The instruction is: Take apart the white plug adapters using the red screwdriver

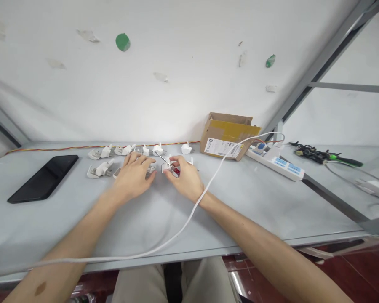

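Note:
My left hand (133,174) lies palm down on the grey table (82,219), its fingers over a white plug part (150,169). My right hand (183,176) grips a small screwdriver (168,163) with a red handle; its thin metal shaft points up and left towards another white plug (158,149). A white piece (166,167) sits right under my right fingertips. Several more white plugs (101,169) lie in a loose row left of my hands.
A black phone (44,177) lies at the left. A cardboard box (226,134) stands at the back right, beside a white power strip (276,161). A white cable (208,185) crosses my right wrist. Black cables (312,153) lie on the right table.

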`<control>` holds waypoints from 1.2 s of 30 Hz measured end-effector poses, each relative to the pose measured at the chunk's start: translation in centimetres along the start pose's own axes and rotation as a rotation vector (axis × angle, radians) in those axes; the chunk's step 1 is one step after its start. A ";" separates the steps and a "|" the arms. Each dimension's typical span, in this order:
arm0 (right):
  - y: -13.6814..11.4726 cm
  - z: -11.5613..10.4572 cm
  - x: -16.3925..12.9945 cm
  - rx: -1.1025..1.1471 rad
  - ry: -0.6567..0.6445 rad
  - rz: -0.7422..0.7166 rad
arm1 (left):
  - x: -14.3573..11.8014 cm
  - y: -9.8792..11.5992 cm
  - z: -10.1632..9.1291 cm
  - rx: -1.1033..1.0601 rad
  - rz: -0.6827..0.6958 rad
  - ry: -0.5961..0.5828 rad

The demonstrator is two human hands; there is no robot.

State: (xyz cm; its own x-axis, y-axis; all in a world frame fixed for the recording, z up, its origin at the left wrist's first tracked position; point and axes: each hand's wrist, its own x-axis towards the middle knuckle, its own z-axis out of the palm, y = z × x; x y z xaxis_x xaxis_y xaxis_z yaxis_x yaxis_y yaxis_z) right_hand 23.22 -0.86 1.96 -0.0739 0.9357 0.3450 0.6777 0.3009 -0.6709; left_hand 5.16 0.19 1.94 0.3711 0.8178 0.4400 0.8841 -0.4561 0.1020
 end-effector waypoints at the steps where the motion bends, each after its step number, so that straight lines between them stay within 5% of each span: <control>1: -0.1 -0.1 0.0 0.015 0.004 0.003 | 0.1 0.1 0.0 -0.018 -0.004 0.013; 11: -0.2 -0.5 0.1 0.178 0.065 -0.020 | 0.3 1.1 -0.8 -0.178 -0.105 0.083; 15: -0.2 -0.5 0.0 0.224 0.066 -0.022 | 0.4 1.7 -1.5 -0.376 -0.254 0.087; 21: -0.2 -0.4 -0.1 0.256 0.085 -0.026 | 0.3 2.2 -2.2 -0.683 -0.481 -0.074; 36: -0.7 -0.2 -0.5 0.286 0.044 -0.085 | 0.1 2.9 -1.6 -1.245 -0.568 -0.194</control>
State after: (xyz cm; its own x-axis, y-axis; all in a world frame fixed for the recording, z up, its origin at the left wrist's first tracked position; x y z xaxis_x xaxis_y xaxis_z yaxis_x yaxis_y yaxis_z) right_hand 22.91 -1.60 2.37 -0.0854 0.8981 0.4315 0.4366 0.4230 -0.7940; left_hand 7.29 -1.59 3.71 0.1732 0.9836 -0.0496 0.1303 0.0270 0.9911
